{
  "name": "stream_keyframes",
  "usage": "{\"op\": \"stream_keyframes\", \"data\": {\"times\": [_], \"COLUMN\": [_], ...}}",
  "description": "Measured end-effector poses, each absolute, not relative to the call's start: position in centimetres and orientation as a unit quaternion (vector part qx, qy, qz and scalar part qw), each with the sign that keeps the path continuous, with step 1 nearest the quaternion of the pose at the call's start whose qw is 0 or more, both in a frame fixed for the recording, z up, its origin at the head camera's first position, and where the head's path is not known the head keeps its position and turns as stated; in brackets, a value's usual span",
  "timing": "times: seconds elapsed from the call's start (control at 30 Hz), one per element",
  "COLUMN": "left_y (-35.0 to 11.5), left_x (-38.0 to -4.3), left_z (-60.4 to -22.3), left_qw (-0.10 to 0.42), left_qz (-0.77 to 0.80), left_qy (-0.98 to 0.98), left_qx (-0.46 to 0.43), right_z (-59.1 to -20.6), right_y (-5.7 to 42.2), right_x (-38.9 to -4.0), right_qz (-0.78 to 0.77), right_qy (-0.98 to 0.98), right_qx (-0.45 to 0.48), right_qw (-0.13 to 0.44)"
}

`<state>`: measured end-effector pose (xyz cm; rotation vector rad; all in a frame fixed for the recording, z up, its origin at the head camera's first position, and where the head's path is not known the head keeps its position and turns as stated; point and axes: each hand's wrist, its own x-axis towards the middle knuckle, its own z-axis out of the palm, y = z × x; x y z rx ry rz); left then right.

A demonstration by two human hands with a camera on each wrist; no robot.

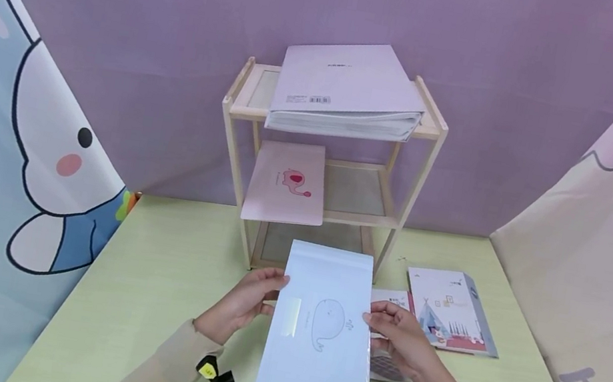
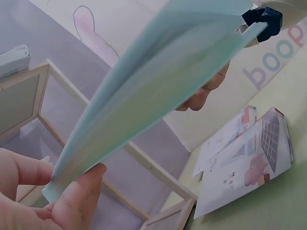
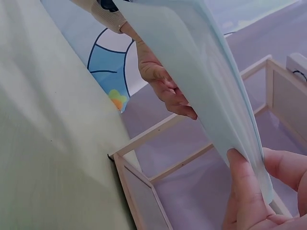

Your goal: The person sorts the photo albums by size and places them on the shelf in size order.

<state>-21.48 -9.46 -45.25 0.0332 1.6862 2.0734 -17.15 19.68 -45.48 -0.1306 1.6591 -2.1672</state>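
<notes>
A thin light-blue notebook (image 1: 316, 368) with a whale drawing on its cover is held up over the table, in front of the shelf. My left hand (image 1: 245, 302) pinches its left edge between thumb and fingers. On the opposite edge my right hand (image 1: 405, 346) pinches it the same way. From the left wrist, the notebook (image 2: 144, 110) shows edge-on and slightly bowed, with the left thumb and fingers at its near end. In the right wrist view the right-hand fingertips (image 3: 242, 167) press on both faces of it.
A three-tier wooden shelf (image 1: 420, 176) stands at the back. A thick white binder (image 1: 349, 83) lies on its top tier, and a pink elephant notebook (image 1: 276, 193) juts forward from the middle one. Illustrated booklets (image 1: 446, 302) lie on the table at right, partly behind my right hand.
</notes>
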Motion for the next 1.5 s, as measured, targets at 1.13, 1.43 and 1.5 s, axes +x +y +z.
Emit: {"op": "stream_keyframes", "data": {"times": [1.13, 1.43, 1.5], "left_y": [-8.7, -8.5, -8.5], "left_x": [-21.3, -22.1, -22.4], "left_z": [-40.7, -39.4, -39.2], "left_qw": [0.179, 0.165, 0.162], "left_qz": [0.755, 0.761, 0.762], "left_qy": [0.63, 0.627, 0.626], "left_qx": [0.034, 0.033, 0.037], "right_z": [-41.8, -40.7, -40.5], "right_y": [20.1, 20.0, 20.0], "right_x": [-18.0, -19.0, -19.3], "right_qz": [-0.765, -0.759, -0.762], "right_qy": [0.624, 0.636, 0.632], "right_qx": [-0.039, -0.019, -0.014], "right_qw": [0.158, 0.141, 0.14]}}
